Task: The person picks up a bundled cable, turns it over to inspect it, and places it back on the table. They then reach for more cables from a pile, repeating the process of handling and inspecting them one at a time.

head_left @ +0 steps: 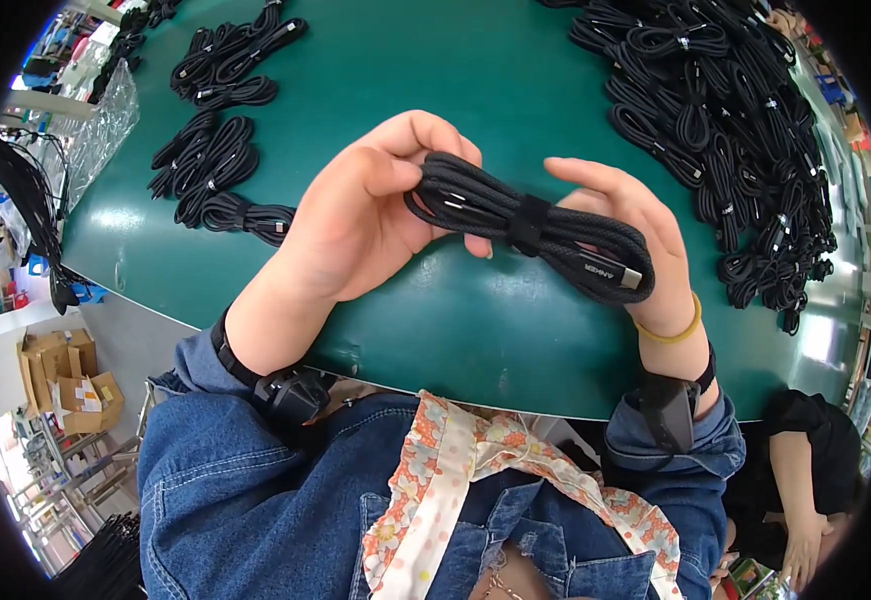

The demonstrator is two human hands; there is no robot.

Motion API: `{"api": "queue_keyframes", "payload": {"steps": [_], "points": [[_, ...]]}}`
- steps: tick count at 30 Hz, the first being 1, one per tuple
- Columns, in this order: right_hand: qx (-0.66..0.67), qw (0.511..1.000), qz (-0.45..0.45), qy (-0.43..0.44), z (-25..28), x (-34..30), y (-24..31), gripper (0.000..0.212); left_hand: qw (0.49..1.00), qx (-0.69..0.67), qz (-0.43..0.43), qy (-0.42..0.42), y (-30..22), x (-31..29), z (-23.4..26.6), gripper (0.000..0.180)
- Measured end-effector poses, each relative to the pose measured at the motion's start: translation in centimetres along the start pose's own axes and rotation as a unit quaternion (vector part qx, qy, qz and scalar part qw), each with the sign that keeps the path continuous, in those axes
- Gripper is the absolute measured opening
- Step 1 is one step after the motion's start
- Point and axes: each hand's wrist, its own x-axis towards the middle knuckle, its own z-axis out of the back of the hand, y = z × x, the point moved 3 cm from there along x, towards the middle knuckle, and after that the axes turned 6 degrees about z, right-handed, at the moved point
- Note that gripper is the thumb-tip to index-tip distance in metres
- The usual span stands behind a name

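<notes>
The left hand [355, 220] is closed in a pinch, its thumb and curled fingers gripping the left end of a coiled black cable [567, 234]. The right hand [657, 232] is half open, with one finger stretched out above the coil and pointing left; the coil's right end lies in front of its palm and hides part of the hand, so I cannot tell whether it grips. The coil hangs between the two hands, over the near part of the green table [515, 345], tilted so that its right end sits nearer the body. A black strap [528, 224] wraps its middle, and a metal-tipped connector [630, 279] shows at the right end.

A yellow band [682, 328] circles the right wrist, and black devices are strapped on both forearms at the denim cuffs.

Farther out on the table, separate black cable coils [217, 160] lie along the left, and a large heap of similar coils [715, 125] covers the far right. More black cables [33, 215] hang at the left edge, beside crumpled clear plastic [107, 130].

Beyond the left edge stand cardboard boxes [90, 402], flaps raised; their contents are too small to tell. At the near right, a co-worker's bare forearm [793, 480] reaches downward.
</notes>
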Motion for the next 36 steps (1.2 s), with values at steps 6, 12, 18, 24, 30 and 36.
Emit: {"api": "queue_keyframes", "payload": {"steps": [6,12,18,24,30,36], "points": [[0.147,0.988,0.033,0.030,-0.04,0.14,0.95,0.052,0.999,0.012,-0.034,-0.012,-0.16,0.02,-0.21,0.020],[0.079,0.996,-0.036,-0.034,0.15,0.29,0.46,0.051,0.998,0.029,-0.020,-0.048,-0.33,0.00,-0.15,0.018],[0.079,0.995,-0.035,-0.046,0.21,0.39,0.23,0.047,0.997,0.014,0.005,-0.074,-0.21,0.09,-0.06,0.018],[0.080,0.995,-0.041,-0.047,0.23,0.39,0.14,0.046,0.997,0.012,0.009,-0.071,-0.20,0.04,0.10,0.017],[0.055,0.996,-0.038,-0.058,-0.07,0.43,0.48,0.044,0.996,0.034,-0.003,-0.078,-0.20,-0.02,0.02,0.016],[-0.104,0.987,0.025,-0.120,-0.24,0.15,0.19,0.030,0.994,0.104,-0.019,-0.036,0.13,0.02,0.27,0.016]]}}
